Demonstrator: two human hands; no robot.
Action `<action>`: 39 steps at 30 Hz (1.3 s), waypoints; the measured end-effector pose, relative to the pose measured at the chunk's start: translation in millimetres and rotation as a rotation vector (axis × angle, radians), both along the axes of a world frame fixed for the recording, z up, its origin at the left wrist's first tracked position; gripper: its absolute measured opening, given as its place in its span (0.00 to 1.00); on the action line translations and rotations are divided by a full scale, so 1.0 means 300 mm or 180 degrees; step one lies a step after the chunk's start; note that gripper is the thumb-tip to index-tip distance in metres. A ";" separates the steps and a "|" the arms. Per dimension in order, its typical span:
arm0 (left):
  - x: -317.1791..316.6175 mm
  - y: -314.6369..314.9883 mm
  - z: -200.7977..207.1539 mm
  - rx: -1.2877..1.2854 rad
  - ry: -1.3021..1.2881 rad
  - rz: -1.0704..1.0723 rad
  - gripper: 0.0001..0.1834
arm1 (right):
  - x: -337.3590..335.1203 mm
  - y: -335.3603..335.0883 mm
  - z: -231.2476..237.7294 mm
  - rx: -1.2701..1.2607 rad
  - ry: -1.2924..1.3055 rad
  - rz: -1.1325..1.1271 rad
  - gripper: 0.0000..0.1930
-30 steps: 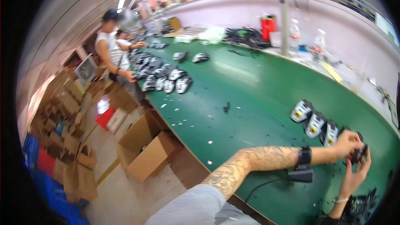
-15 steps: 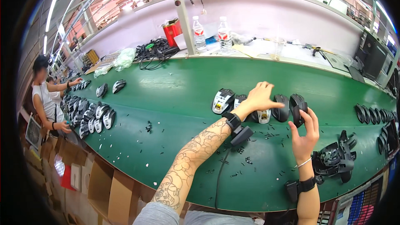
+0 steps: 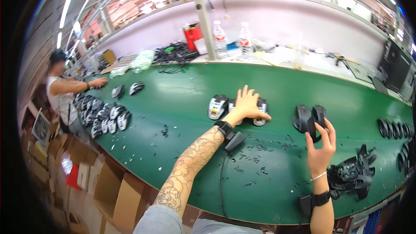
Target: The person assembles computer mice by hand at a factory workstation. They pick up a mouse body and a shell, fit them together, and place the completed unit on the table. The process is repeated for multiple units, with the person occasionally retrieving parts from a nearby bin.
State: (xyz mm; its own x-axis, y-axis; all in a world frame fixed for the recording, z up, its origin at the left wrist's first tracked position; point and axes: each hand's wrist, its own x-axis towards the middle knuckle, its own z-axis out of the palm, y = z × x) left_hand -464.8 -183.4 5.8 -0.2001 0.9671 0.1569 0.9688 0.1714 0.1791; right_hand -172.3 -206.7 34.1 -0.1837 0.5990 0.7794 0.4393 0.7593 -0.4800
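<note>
My left hand [image 3: 246, 104] spreads its fingers flat over a group of silver-and-black computer mice, their tops seemingly off. One such mouse [image 3: 217, 107] shows at its left; another [image 3: 260, 117] lies partly under its fingers. Further right, two black mice stand side by side, a left one [image 3: 302, 118] and a right one [image 3: 320, 113]. My right hand [image 3: 321, 147] has its thumb and fingers around the near end of the right black mouse, which rests on the green table [image 3: 195, 147]. Each wrist wears a black strapped device.
Small black pieces [image 3: 260, 158] lie scattered nearby. Dark plastic parts [image 3: 353, 171] are heaped beside my right forearm. Black mice [image 3: 392, 128] line the right side. At left, a person [image 3: 65, 91] reaches past many mice [image 3: 102, 112]. Bottles [image 3: 245, 41] and cables [image 3: 175, 54] stand behind.
My left hand has swept left and lowered onto the silver mice, which have shifted left, widening the gap to the black mice. My right hand stays at the black mouse. The view has shifted slightly.
</note>
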 end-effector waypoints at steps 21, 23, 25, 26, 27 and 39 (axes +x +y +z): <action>0.320 -0.132 -0.008 0.0773 -0.5111 0.0061 0.30 | -0.069 -0.117 -0.067 -0.1051 0.0409 0.0996 0.29; 0.361 -0.152 -0.009 0.0572 -0.5487 0.0001 0.29 | -0.074 -0.121 -0.082 -0.1109 0.0431 0.0976 0.27; 0.385 -0.165 -0.004 0.0479 -0.5676 -0.0099 0.27 | -0.078 -0.121 -0.076 -0.1176 0.0358 0.0861 0.27; 0.388 -0.165 -0.017 0.0636 -0.5821 -0.0267 0.25 | -0.079 -0.121 -0.074 -0.1213 0.0321 0.0813 0.27; 0.391 -0.167 -0.028 0.0798 -0.5960 -0.0435 0.24 | -0.080 -0.120 -0.077 -0.1223 0.0306 0.0781 0.27; 0.423 -0.238 0.030 0.1100 -0.5240 -0.1270 0.32 | -0.057 -0.086 -0.061 -0.0768 -0.0290 0.0683 0.29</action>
